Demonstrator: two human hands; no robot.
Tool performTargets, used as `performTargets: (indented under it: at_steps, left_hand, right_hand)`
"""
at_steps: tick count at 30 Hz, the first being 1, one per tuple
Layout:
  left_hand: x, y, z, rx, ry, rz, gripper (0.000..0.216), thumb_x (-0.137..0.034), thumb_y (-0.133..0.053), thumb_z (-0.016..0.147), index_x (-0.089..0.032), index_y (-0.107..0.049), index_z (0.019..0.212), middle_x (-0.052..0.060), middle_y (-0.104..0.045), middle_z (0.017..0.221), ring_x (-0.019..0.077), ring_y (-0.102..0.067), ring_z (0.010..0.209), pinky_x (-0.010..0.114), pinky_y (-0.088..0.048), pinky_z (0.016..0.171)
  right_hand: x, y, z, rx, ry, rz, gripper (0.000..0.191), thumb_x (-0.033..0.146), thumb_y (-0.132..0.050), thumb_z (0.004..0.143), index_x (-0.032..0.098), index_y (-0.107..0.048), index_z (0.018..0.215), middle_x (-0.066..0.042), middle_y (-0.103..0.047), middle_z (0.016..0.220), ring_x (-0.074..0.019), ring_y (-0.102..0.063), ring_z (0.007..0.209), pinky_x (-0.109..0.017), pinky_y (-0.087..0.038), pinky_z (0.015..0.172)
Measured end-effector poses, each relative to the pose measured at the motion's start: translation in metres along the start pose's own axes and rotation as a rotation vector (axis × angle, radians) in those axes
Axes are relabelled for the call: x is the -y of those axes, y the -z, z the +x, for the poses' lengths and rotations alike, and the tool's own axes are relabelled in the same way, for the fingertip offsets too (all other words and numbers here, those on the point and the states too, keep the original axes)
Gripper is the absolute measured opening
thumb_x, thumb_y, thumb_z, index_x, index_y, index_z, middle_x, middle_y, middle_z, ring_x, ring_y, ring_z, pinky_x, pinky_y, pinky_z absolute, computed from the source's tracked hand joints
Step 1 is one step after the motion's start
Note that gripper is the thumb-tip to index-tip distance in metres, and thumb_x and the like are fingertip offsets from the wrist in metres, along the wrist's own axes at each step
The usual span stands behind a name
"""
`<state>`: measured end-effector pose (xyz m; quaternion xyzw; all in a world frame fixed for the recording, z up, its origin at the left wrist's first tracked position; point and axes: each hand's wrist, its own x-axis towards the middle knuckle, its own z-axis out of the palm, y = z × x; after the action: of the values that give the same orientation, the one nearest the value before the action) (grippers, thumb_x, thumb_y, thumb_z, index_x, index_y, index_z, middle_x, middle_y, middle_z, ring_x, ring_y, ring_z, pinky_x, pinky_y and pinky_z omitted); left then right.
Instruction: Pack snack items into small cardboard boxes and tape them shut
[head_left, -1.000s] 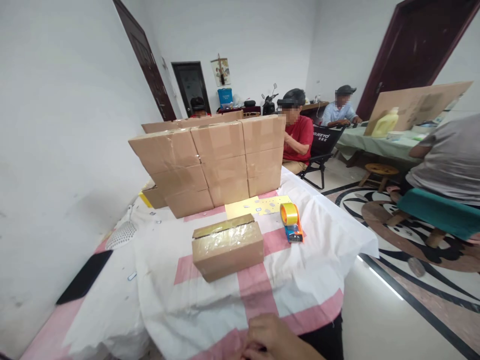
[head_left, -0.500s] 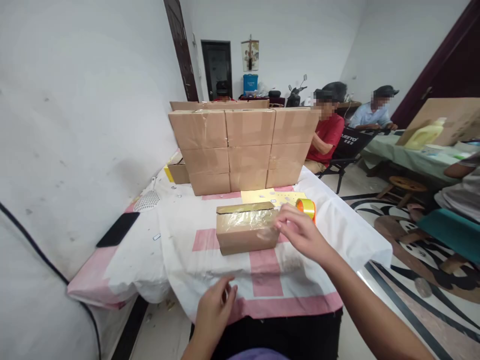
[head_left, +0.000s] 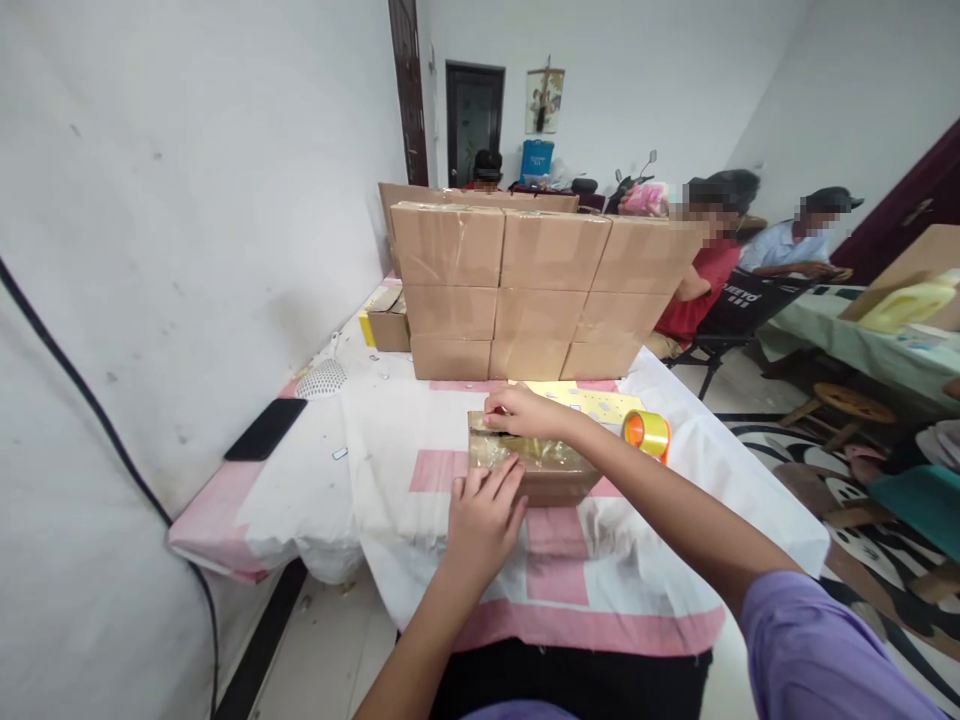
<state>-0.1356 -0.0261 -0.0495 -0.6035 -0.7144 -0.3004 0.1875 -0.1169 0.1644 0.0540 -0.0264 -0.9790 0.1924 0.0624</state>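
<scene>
A small brown cardboard box (head_left: pixel 551 472) with shiny clear tape over its top lies on the pink-and-white cloth (head_left: pixel 420 540) in front of me. My left hand (head_left: pixel 484 515) rests flat against the box's near left side, fingers stretched out. My right hand (head_left: pixel 521 412) reaches over the far top edge of the box, its fingers curled and pressed down on the flap there. An orange tape dispenser (head_left: pixel 646 433) with a yellow roll stands just right of the box, untouched.
A wall of stacked sealed cardboard boxes (head_left: pixel 540 290) fills the far end of the table. A black phone (head_left: pixel 265 429) and a white mesh object (head_left: pixel 322 379) lie at the left. Seated people (head_left: pixel 709 270) work at the right beyond the table; a yellow perforated sheet (head_left: pixel 592 400) lies behind the box.
Both my hands have come forward onto the box: the left from the table's near edge to its side, the right from its right end to the far top edge. The view has shifted.
</scene>
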Motion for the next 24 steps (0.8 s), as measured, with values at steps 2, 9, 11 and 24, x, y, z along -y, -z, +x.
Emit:
performTargets:
  at_steps: [2,9,11,24]
  left_hand:
    - [0.003,0.003,-0.001,-0.023,0.002,-0.005,0.035,-0.029,-0.058,0.096,-0.025,-0.063,0.131,0.001,-0.064,0.14,0.0232,-0.057,0.096,0.04,-0.042,0.077]
    - [0.026,0.001,0.001,-0.088,0.14,0.053,0.043,-0.033,-0.06,0.094,-0.017,-0.061,0.135,0.006,-0.065,0.138,0.0278,-0.056,0.098,0.042,-0.047,0.085]
    - [0.028,-0.001,-0.001,-0.069,0.14,0.071,0.043,-0.032,-0.06,0.094,-0.018,-0.061,0.135,0.006,-0.065,0.137,0.0278,-0.057,0.097,0.042,-0.047,0.084]
    - [0.036,-0.018,-0.01,-0.167,0.029,0.035,0.047,-0.032,-0.057,0.095,-0.021,-0.054,0.141,0.009,-0.063,0.139,0.0319,-0.061,0.108,0.045,-0.046,0.09]
  right_hand:
    - [-0.005,-0.005,0.002,-0.002,0.003,0.008,0.025,0.02,-0.059,0.092,0.016,-0.058,0.067,0.004,-0.054,0.063,-0.0107,-0.043,0.062,-0.025,-0.026,0.062]
    - [-0.013,-0.015,0.003,0.03,-0.028,0.03,0.02,0.025,-0.057,0.092,0.017,-0.061,0.073,0.003,-0.057,0.064,-0.0112,-0.044,0.06,-0.025,-0.026,0.06]
    - [-0.013,-0.015,0.004,0.047,-0.046,0.034,0.02,0.027,-0.058,0.091,0.017,-0.063,0.075,0.003,-0.06,0.067,-0.0117,-0.047,0.062,-0.024,-0.028,0.06]
    - [-0.016,-0.015,-0.004,-0.234,-0.423,-0.389,0.054,0.061,-0.065,0.089,0.013,-0.062,0.111,-0.016,-0.063,0.114,-0.0313,-0.063,0.103,-0.04,-0.047,0.085]
